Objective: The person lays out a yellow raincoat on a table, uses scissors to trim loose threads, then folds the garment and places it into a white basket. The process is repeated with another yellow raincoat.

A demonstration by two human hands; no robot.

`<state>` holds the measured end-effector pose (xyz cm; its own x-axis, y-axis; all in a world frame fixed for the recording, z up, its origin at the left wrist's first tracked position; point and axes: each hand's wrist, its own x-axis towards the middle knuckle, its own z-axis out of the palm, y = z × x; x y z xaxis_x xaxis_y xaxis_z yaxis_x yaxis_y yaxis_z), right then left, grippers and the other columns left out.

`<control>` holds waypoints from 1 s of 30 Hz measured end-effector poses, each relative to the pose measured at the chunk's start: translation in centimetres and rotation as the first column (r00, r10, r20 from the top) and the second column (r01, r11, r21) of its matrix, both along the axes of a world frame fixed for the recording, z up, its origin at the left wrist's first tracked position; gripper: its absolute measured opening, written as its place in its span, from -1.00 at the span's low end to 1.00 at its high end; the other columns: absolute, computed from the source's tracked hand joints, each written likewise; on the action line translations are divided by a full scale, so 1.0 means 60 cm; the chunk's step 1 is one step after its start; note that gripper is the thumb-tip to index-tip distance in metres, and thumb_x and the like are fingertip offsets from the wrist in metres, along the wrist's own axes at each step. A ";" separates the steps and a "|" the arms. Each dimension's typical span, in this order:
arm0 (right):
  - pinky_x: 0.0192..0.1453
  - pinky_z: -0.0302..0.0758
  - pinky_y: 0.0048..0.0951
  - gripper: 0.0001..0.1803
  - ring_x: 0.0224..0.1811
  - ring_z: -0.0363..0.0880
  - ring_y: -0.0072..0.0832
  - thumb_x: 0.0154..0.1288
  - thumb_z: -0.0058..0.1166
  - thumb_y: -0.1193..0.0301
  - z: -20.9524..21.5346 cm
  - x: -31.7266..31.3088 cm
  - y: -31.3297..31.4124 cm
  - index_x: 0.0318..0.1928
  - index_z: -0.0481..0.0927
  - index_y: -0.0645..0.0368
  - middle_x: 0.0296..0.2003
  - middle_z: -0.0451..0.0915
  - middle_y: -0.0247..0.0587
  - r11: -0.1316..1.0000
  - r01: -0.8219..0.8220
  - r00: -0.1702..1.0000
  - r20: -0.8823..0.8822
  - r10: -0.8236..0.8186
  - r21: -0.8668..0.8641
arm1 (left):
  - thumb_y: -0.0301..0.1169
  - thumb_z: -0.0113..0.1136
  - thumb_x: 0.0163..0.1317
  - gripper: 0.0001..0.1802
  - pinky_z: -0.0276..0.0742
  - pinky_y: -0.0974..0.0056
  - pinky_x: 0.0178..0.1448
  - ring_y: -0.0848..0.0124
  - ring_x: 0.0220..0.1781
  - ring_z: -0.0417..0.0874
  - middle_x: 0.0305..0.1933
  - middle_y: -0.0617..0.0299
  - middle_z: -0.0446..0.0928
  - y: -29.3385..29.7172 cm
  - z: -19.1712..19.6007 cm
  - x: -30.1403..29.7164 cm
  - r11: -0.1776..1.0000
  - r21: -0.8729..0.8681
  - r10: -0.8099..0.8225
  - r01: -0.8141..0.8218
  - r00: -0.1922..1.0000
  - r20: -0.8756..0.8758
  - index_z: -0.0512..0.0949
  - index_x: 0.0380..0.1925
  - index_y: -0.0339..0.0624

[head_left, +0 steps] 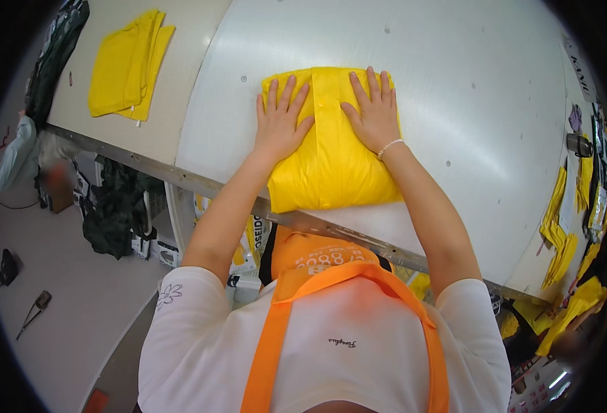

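Note:
A bright yellow folded jacket lies in front of me near the table's front edge, its button placket running down the middle. My left hand presses flat on its upper left part, fingers spread. On the upper right part my right hand rests flat too, fingers apart, a beaded bracelet on the wrist. Neither hand grips the fabric; both palms lie on top. The jacket's lower part puffs up slightly between my forearms.
A smooth pale tabletop spreads around the jacket. Folded yellow garments lie at the far left, with dark clothes beyond. More yellow pieces lie along the right edge. Dark fabric hangs below the table at left.

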<state>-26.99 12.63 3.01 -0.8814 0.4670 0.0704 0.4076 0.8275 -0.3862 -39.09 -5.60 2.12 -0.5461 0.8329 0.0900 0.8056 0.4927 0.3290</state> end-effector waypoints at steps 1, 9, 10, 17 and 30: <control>0.44 -0.19 0.02 -0.33 0.45 -0.19 -0.06 0.32 -0.13 0.04 0.003 -0.002 0.015 0.36 0.11 -0.03 0.39 -0.03 -0.09 0.990 0.026 1.000 -0.011 -0.028 -0.142 | -0.06 -0.04 0.24 -0.33 -0.31 -0.17 0.42 0.04 0.48 -0.16 0.47 0.12 -0.08 -0.002 0.008 -0.010 0.999 0.051 0.011 -0.011 1.000 0.013 0.13 0.33 0.02; 0.23 0.28 -0.43 -0.18 0.20 0.29 -0.30 0.09 0.18 0.27 0.054 -0.006 0.148 0.27 0.13 0.40 0.14 0.31 0.08 0.086 0.267 0.945 0.243 -0.221 -0.960 | -0.12 0.15 0.16 -0.41 0.38 0.28 0.11 0.25 0.09 0.48 0.08 0.00 0.45 0.013 0.102 -0.125 0.793 -0.263 0.359 -0.549 0.072 0.931 0.41 0.06 -0.36; 0.18 0.32 -0.46 -0.20 0.14 0.35 -0.33 0.07 0.18 0.30 0.068 -0.019 0.155 0.25 0.15 0.43 0.09 0.36 0.04 0.082 0.263 0.956 0.249 -0.154 -0.961 | -0.19 0.17 0.12 -0.49 0.42 0.27 0.02 0.31 -0.05 0.54 -0.09 0.07 0.54 0.015 0.094 -0.136 0.794 -0.255 0.358 -0.552 0.085 0.930 0.48 -0.02 -0.34; -0.27 0.47 -0.53 -0.71 -0.34 0.50 -0.52 -0.06 0.17 0.44 0.140 -0.022 0.183 -0.28 0.54 0.32 -0.40 0.55 -0.22 0.345 0.246 0.965 0.263 0.003 -0.906 | -0.29 0.20 0.07 -0.65 0.37 0.31 -0.04 0.40 -0.18 0.48 -0.20 0.21 0.51 0.026 0.152 -0.148 0.917 -0.138 0.265 -0.374 0.312 0.912 0.49 -0.18 -0.25; 0.32 0.23 -0.09 -0.86 0.24 0.31 -0.08 -0.02 0.11 0.57 0.089 0.285 -0.050 -0.50 0.39 0.24 0.08 0.46 -0.07 0.939 -0.328 0.944 0.006 0.330 -0.101 | -0.42 0.27 -0.19 -0.80 0.29 0.21 -0.14 0.23 -0.28 0.44 -0.41 0.22 0.45 -0.144 0.040 0.156 0.894 -0.029 -0.444 0.446 0.894 0.069 0.47 -0.50 -0.07</control>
